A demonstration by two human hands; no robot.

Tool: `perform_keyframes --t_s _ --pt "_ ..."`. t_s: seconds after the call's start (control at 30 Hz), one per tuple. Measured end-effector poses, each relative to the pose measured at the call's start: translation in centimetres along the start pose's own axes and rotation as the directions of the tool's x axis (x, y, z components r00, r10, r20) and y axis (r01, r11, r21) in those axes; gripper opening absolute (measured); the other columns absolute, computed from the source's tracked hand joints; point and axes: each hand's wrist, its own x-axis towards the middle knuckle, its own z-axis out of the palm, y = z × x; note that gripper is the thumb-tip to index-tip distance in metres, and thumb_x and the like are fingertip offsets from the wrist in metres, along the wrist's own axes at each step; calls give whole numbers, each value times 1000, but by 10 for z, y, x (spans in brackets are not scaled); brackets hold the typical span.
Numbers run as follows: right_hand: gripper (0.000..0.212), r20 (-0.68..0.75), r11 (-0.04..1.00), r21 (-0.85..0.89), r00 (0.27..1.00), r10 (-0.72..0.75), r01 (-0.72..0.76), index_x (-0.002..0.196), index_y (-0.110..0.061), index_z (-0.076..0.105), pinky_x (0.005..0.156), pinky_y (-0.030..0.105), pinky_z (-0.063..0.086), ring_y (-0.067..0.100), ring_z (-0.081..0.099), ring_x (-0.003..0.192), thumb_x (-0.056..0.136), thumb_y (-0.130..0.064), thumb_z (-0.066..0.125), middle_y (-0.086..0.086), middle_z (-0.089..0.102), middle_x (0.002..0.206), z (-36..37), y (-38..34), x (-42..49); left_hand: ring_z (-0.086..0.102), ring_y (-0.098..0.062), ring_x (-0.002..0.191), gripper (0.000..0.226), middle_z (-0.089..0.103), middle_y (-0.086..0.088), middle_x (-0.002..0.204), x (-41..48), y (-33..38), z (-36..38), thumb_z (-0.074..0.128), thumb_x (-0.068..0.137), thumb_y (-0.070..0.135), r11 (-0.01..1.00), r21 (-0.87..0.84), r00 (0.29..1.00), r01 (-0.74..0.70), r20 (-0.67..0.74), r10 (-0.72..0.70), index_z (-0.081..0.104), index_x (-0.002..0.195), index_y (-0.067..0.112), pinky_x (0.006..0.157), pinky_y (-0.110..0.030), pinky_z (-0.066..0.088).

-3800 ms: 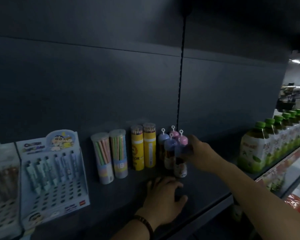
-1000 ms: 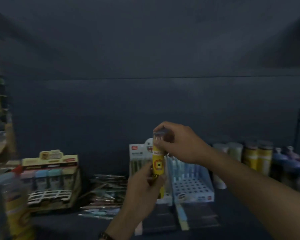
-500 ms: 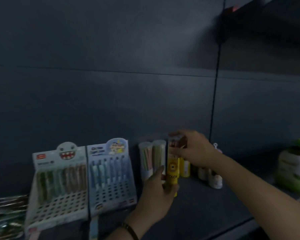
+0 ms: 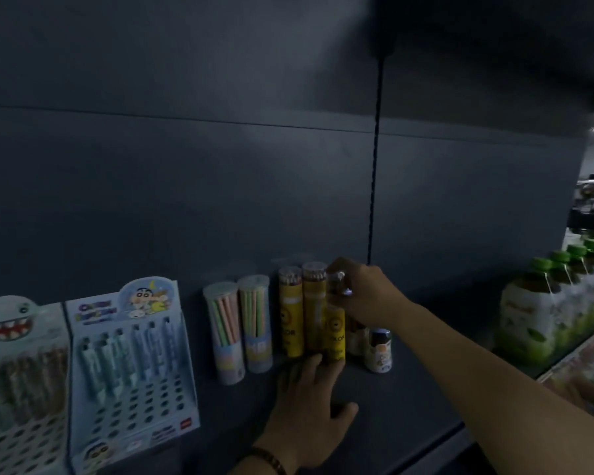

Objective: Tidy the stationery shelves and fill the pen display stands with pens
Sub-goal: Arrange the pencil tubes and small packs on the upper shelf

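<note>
step: I am standing the yellow tube (image 4: 335, 334) on the shelf (image 4: 408, 406), just beside two other tubes (image 4: 290, 323) | right hand (image 4: 364, 293) pinches its top; left hand (image 4: 309, 406) lies flat, maybe touching its foot | next: let go softly

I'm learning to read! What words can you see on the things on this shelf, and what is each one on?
"OLOR": front yellow tube, start of the word hidden.
"OR": leftmost yellow tube, rest hidden.
Header of the blue pen stand, the pastel tubs and the labels of the green-capped bottles: too blurred to read.
</note>
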Motion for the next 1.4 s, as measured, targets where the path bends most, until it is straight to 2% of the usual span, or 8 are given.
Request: perform_keyframes --t_s 0.13,0.27,0.73,0.97,1.1,1.17,1.3,1.4 --pt "49 6 993 -117 1000 30 -29 136 -37 52 106 50 43 32 59 120 91 -39 74 2 69 124 8 12 13 6 -25 155 80 7 13 169 16 1 0 33 93 78 995 94 997 30 71 -37 2 161 51 121 -64 8" --pt "53 4 982 -189 1000 27 -26 142 -35 53 110 50 31 32 49 131 93 -35 73 3 59 135 7 12 23 4 -25 154 82 8 14 167 25 2 3 27 92 80 990 137 996 26 86 -38 1 163 45 119 -67 8" --pt "61 -58 982 -183 997 44 -54 148 -32 47 111 49 33 31 52 131 93 -32 71 5 59 135 7 6 18 5 -22 156 92 10 13 169 27 2 4 27 91 82 991 118 995 65 64 -73 7 166 33 122 -65 7" --pt "43 -157 994 -106 987 25 -42 134 -30 58 105 48 44 25 57 120 92 -33 69 0 63 124 -8 -12 0 24 -19 148 65 23 11 160 9 2 -8 48 103 54 1000 20 996 16 -88 -15 29 160 31 125 -44 25" --pt "28 -168 999 30 986 -7 12 116 -25 70 82 42 60 20 67 96 89 -22 67 0 71 107 -12 -42 -15 48 -9 130 44 41 16 146 -22 3 -44 57 103 48 993 -119 993 20 -113 -33 50 145 36 113 -33 45" --pt "19 -171 993 113 985 -10 30 111 -22 73 76 32 58 18 68 92 93 -24 68 0 73 102 -11 -70 -21 57 -2 111 31 55 18 131 -48 1 -67 60 102 47 991 -131 989 -5 -146 -14 62 131 37 101 -28 53" --pt "16 -95 959 222 982 -161 179 108 -21 76 77 21 51 11 66 95 94 -27 70 -4 74 103 4 -145 -30 63 0 86 15 67 19 97 -122 -17 -114 61 102 40 999 -38 983 -12 -184 5 74 107 33 81 -25 58" --pt "9 -21 906 314 956 -293 285 102 -25 75 66 8 44 0 65 83 95 -30 73 -10 72 93 22 -211 -39 65 -2 81 18 71 15 95 -183 -40 -148 59 104 36 998 17 981 66 -184 -62 76 102 30 79 -22 57"
